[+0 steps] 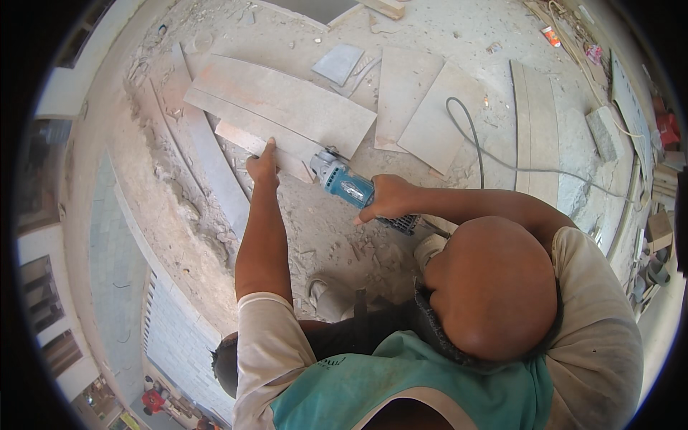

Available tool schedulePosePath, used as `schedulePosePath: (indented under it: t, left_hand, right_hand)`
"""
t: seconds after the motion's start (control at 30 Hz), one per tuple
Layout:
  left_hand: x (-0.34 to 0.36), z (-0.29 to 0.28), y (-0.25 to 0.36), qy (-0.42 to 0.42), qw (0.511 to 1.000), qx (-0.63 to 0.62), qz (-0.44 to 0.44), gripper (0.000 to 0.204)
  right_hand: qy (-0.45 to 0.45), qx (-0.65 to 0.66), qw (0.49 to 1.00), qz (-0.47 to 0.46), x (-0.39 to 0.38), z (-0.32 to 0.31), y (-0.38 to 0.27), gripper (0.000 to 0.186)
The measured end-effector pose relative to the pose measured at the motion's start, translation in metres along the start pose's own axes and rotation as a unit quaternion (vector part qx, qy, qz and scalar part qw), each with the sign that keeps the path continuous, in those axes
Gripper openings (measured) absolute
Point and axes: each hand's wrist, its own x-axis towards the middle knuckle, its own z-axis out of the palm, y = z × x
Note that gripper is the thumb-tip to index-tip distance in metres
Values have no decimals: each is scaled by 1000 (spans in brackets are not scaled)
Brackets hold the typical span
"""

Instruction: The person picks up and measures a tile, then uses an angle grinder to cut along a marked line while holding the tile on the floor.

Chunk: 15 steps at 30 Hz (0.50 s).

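My right hand (390,197) is wrapped around the rear body of a blue angle grinder (347,187), its grey head pointing away to the left. The grinder's disc end meets a long beige tile (283,100) at the right end of a dark straight line along it. On the near side of that line lies a narrow tile strip (292,163). My left hand (264,165) grips this strip's near edge, one finger stretched over the top and the other fingers partly hidden. A grey power cord (469,129) loops across the ground to the right.
More flat tile pieces (410,89) lie beyond and right of the grinder, with a small grey offcut (337,63) farther back. Long grey strips (215,154) lie at the left. Rubble and dust cover the ground. A concrete block (605,133) stands at the right.
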Motion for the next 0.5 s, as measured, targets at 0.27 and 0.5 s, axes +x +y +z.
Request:
schedulePosePath:
  t: [0.27,0.5]
  left_hand:
    - [-3,1,3,8,1000,5,-1,72]
    - [-7,-1,6,3,1000,-6,-6,71]
  right_hand:
    - [10,-4,1000,3,-1,1,1,69]
    - [-9,-3,1000,3,-3,-1,-1,67]
